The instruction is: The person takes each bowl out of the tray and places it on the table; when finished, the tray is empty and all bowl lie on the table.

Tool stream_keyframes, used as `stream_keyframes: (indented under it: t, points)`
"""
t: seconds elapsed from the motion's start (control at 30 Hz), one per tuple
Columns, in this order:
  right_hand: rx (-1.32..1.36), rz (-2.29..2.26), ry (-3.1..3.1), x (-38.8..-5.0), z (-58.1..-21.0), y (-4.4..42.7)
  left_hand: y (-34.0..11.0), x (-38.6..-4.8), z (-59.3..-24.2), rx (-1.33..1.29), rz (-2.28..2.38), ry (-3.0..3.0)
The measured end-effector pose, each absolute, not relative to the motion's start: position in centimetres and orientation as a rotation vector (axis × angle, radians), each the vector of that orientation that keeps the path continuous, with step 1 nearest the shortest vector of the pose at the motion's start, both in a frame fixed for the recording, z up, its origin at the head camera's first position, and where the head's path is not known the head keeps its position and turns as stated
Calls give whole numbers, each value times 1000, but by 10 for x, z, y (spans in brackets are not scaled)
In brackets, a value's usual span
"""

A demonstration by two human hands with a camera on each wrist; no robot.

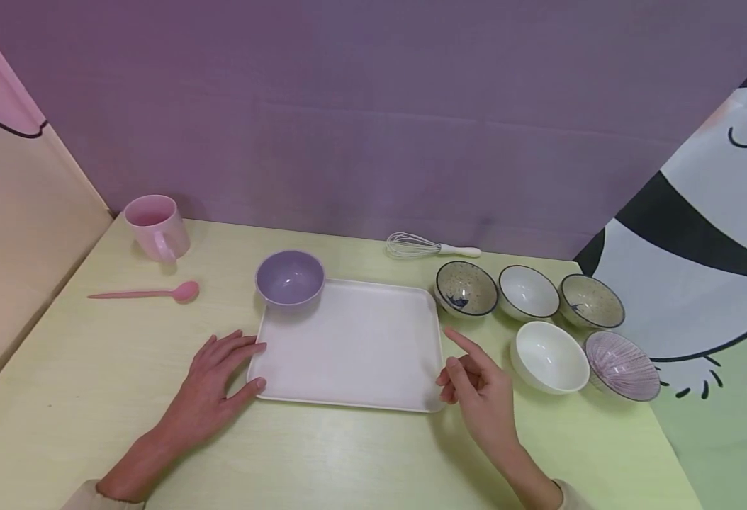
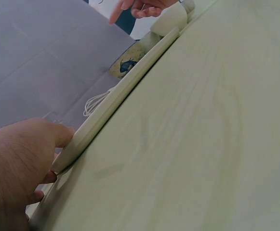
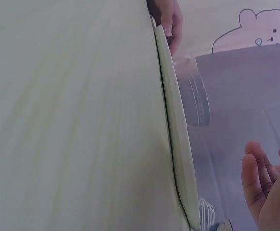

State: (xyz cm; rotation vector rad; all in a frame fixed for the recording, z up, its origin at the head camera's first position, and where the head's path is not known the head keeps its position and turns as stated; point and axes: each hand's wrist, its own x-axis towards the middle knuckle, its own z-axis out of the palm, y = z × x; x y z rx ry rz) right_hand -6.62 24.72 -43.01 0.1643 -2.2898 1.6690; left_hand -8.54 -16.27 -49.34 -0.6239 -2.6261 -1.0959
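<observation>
A white rectangular tray (image 1: 348,347) lies flat on the table. My left hand (image 1: 210,386) touches its left edge, the thumb and index fingertips at the rim and the fingers fairly straight. Over the tray's back left corner is a purple bowl (image 1: 290,278); whether its base rests fully inside the tray is hidden. My right hand (image 1: 482,397) is beside the tray's right edge, holding nothing, with its index finger extended and the others loosely bent. In the right wrist view that hand (image 3: 274,187) appears raised, apart from the tray (image 3: 178,130).
Right of the tray cluster two speckled bowls (image 1: 466,289) (image 1: 592,301), two white bowls (image 1: 529,292) (image 1: 550,358) and a pink striped bowl (image 1: 622,366). A whisk (image 1: 434,248) lies behind. Far left are a pink mug (image 1: 156,230) and a pink spoon (image 1: 150,292). A purple cloth (image 1: 348,120) hangs behind.
</observation>
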Motion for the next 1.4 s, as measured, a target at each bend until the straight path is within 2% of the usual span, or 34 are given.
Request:
stream_keyframes:
  t: [0.43,0.63,0.93,1.4]
  points:
    - [420,1714,-2416,-79,-431,214,-163,-87,-496,-626,-1084,-2631]
    - [405,1857,-2576,-89,-427,199,-163,-87,-496,-624,-1091,-2632]
    - [409,1804,-2777,-105,-429,181,-162,-86,-494,-616,-1087,-2652]
    - [368,1960,-2726,-148,-424,160,-164,-87,-495,-615,-1098,-2647]
